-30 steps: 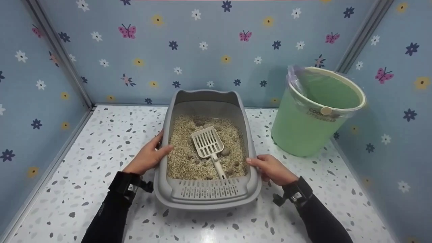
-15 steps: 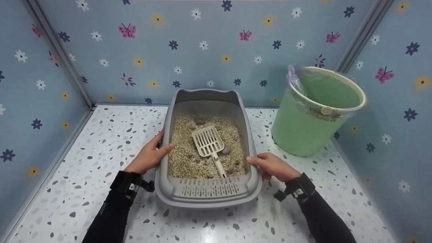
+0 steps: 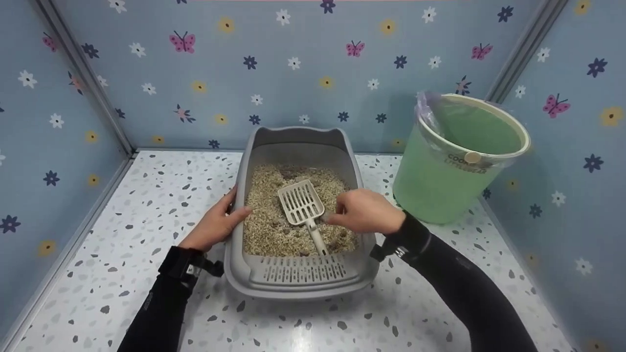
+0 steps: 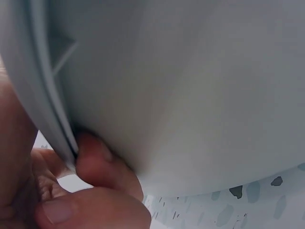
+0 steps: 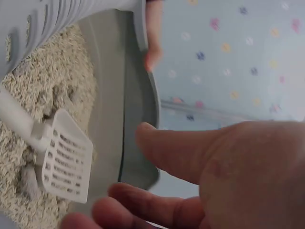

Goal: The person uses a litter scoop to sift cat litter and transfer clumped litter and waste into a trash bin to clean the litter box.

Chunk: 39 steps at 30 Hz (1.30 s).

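Note:
A grey litter box (image 3: 303, 290) holds beige pellet litter (image 3: 269, 237) with several darker clumps. My left hand (image 3: 211, 226) grips its left rim, thumb on top and fingers curled underneath, as the left wrist view shows. A cream slotted litter scoop (image 3: 301, 201) lies on the litter, its handle pointing to the box's perforated front ledge. Over the box's right side hovers my right hand (image 3: 368, 211), holding nothing, its thumb apart from the loosely bent fingers in the right wrist view. Its fingertips are near the scoop's neck and a greyish clump (image 5: 29, 183).
A green bin (image 3: 435, 186) with a cream rim and a thin plastic liner stands at the back right. Blue patterned panels (image 3: 303, 83) enclose the speckled white surface (image 3: 195, 176) at the back and both sides.
My right hand has let go of the box's right rim and moved up and inward over the litter. The left hand keeps its grip, and the scoop lies as before.

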Tool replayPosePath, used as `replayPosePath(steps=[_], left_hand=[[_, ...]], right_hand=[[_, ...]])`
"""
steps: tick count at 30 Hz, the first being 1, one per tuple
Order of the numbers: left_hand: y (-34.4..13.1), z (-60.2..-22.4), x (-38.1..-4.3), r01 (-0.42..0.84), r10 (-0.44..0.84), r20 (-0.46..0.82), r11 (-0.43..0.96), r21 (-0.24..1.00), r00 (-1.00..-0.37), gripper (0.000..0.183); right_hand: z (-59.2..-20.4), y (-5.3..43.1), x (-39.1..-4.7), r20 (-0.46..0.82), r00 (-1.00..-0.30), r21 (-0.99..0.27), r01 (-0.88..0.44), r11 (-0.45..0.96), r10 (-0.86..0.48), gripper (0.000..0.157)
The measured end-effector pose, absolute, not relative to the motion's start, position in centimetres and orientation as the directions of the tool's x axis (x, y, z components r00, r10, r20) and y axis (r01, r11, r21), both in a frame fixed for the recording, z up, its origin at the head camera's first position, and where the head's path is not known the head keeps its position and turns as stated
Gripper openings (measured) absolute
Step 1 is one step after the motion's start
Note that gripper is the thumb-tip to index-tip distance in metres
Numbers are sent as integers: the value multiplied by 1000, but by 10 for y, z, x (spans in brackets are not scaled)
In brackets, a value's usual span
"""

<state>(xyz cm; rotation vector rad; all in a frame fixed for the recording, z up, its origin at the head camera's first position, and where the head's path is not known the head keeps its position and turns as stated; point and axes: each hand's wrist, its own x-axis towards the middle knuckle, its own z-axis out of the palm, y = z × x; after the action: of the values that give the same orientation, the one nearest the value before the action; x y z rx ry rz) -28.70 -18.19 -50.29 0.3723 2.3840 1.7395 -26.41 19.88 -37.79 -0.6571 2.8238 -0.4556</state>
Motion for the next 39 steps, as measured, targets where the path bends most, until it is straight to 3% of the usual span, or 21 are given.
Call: replayPosePath(steps=[10, 15, 24, 32, 39], left_hand=[[-181, -504, -287, 99, 283, 7, 310, 945, -959, 90], [-181, -506, -288, 98, 280, 6, 315, 944, -960, 93], [-182, -505, -287, 97, 286, 5, 309, 946, -958, 91], [-182, -504, -287, 78, 287, -8, 287, 955, -958, 91], [-181, -505, -289, 52, 276, -29, 285, 957, -961, 95]], right_hand=[[-415, 139, -296, -370, -817, -87, -443, 892, -442, 46], [-434, 129, -304, -424, -823, -69, -387, 919, -378, 40], [-437, 125, -311, -433, -824, -124, -347, 930, -365, 35], [-441, 122, -316, -274, -885, -28, -383, 923, -376, 46], [-441, 125, -318, -268, -890, -106, -352, 930, -368, 42]])
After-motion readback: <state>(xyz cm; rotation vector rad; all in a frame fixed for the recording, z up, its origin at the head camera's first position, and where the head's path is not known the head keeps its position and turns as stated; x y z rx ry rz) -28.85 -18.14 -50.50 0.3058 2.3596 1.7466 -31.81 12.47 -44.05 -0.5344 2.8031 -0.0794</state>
